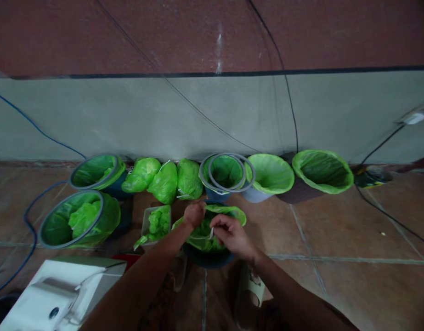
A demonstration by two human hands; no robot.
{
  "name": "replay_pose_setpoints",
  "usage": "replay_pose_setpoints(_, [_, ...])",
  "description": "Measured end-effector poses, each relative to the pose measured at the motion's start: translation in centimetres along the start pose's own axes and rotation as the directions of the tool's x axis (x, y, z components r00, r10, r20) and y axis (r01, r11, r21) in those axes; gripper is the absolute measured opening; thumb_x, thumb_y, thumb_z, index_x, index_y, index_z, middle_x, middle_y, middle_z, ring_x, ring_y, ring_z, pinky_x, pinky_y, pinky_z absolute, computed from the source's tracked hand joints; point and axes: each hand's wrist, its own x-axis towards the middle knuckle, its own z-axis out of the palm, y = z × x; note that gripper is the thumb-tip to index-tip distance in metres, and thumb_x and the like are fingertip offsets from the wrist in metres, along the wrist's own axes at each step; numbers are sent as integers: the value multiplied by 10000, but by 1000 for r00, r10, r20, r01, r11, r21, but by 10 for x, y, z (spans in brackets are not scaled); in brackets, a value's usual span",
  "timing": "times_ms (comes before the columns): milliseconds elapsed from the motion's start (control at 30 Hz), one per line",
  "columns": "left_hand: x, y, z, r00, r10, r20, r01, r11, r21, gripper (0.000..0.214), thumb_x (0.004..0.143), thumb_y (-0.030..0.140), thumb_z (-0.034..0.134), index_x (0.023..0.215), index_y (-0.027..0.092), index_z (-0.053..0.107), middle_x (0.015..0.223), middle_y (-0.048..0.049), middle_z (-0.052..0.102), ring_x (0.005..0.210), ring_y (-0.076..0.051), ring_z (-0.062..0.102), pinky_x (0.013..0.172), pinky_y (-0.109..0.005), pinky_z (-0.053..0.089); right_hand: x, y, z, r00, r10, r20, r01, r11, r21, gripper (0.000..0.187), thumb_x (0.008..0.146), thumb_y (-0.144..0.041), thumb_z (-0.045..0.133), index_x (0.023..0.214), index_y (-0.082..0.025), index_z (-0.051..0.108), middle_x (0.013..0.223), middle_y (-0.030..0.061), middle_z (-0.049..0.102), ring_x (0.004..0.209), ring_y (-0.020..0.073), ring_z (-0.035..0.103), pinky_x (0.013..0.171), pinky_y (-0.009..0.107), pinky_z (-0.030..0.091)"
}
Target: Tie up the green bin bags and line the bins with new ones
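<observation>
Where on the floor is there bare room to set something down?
Bare brown floor tiles extend right of the right hand, in front of the dark-brown, green-lined bin. Plump green plastic bags crowd the floor beside the left hand.

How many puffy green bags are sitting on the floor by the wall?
3, in a row along the wall: the left bag, the middle bag and the right bag, next to a bin. Any behind the bins would be hidden.
</observation>
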Motion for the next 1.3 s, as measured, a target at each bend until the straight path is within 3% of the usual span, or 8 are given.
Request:
replay_pose_setpoints(233, [-3,2,-6,988,94,-119,-117,971,-207,300,852,114,470,1068,203,658,1093,-45,665,1018,-157,611,948,-296,473,27,9,-28,935,118,-333,-276,834,-479,217,835,-237,477,960,-197,651,652,-3,617,564,126,546,549,221,382])
replay_pose_setpoints(500, [-4,11,-12,979,167,-115,-200,891,-408,255,867,132,468,999,200,675,1043,-24,689,998,-144,612,937,-281,471,31,4,-33,946,31,-321,-274,606,-747,418,895,-300,475,1297,-211,543,869,67,721,805,188,658,741,270,432])
replay_pose_setpoints(600, [-7,13,-11,968,215,-129,-250,866,-433,247,875,146,456,970,193,680,1006,-30,689,967,-145,617,926,-282,470,36,8,-32,951,17,-309,-254,614,-748,309,899,-297,471,1133,-216,655,890,77,725,824,197,657,751,276,431])
replay_pose_setpoints(700, [-7,14,-13,963,244,-117,-270,849,-454,266,832,130,496,1015,194,678,1055,-43,684,1034,-180,604,987,-331,440,40,4,-32,934,-48,-353,-214,716,-664,263,899,-300,466,914,-201,709,831,71,716,752,181,636,693,265,425])
replay_pose_setpoints(800, [-6,15,-29,962,263,-76,-256,770,-585,564,679,71,591,1231,189,585,1260,-62,611,1188,-232,529,1086,-390,355,38,-18,-35,908,-194,-370,19,904,-428,235,864,-347,534,884,-184,702,724,35,676,638,142,579,611,250,415])
replay_pose_setpoints(900, [-4,20,-54,940,341,-12,-192,499,-845,739,634,71,588,1353,201,479,1395,-59,515,1276,-246,459,1124,-404,295,28,-51,-41,905,-275,-325,261,961,-87,229,805,-391,625,868,-184,698,615,-15,600,523,98,492,513,231,384])
replay_pose_setpoints(1033, [-4,40,-73,881,474,-8,-77,126,-989,601,697,156,589,1294,213,552,1337,-52,571,1267,-247,475,1095,-387,315,16,-83,-46,927,-253,-277,324,912,251,192,761,-375,696,840,-199,698,499,-61,480,445,67,389,443,219,328])
replay_pose_setpoints(1300, [-6,54,-64,912,401,86,-52,320,-946,296,828,379,581,929,132,710,821,-34,678,822,-149,598,885,-292,416,7,-88,-70,950,-99,-296,254,796,549,176,715,-322,752,820,-189,700,478,-84,354,439,46,296,425,187,311])
